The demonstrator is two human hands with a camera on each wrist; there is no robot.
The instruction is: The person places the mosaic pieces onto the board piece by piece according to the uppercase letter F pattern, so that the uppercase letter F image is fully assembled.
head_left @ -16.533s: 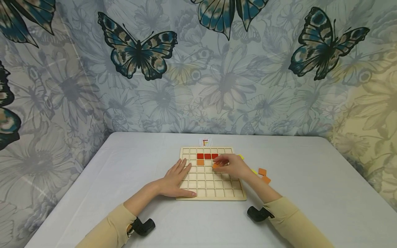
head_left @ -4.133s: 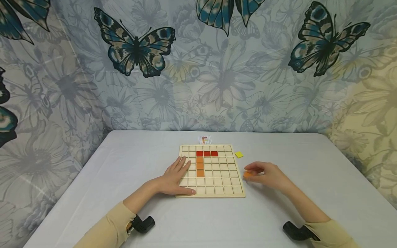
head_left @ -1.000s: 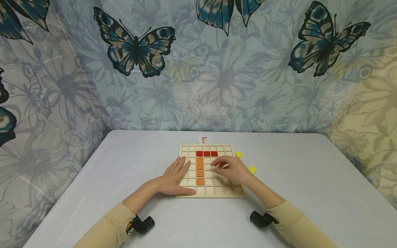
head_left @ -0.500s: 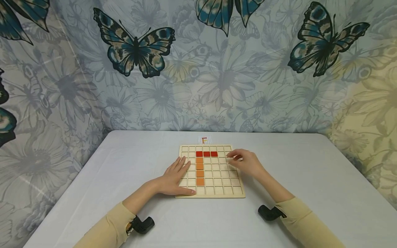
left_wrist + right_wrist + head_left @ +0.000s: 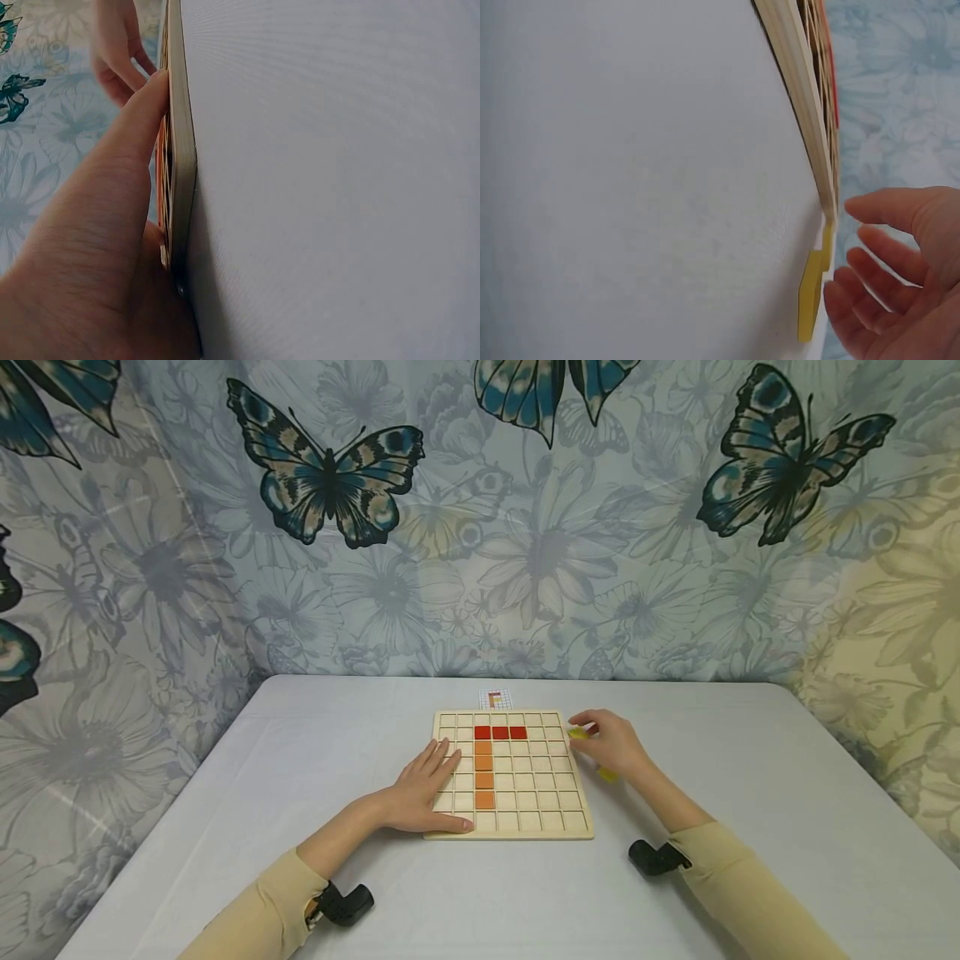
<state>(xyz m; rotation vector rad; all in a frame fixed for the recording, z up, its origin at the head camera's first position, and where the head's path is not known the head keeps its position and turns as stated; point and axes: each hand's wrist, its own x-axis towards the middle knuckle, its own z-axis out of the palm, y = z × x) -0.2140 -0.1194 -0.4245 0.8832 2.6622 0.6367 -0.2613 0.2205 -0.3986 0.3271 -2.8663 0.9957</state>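
Note:
My left hand (image 5: 420, 789) lies with fingers spread on the left edge of the wooden grid board (image 5: 532, 822), thumb along its front edge. A row of three red tiles (image 5: 500, 732) sits in the board, and a column of several orange tiles (image 5: 483, 762) runs down from its left end. Just off the board's right edge, my right hand (image 5: 611, 745) has its thumb and index finger either side of the far yellow tile (image 5: 577, 733). The right wrist view shows those fingers loosely bent and apart. A nearer yellow tile (image 5: 808, 296) lies on the table, partly behind the hand in the head view.
A small printed pattern card (image 5: 495, 699) lies behind the board on the white-covered table (image 5: 337, 718). A wall hanging with butterflies (image 5: 330, 485) rises behind the table. Both wrists carry black cameras (image 5: 347, 904).
Since the oldest frame, the orange column has grown downward and the loose orange tiles have left the table. Lately my right hand moved right, off the board, to the far yellow tile. My left hand stayed.

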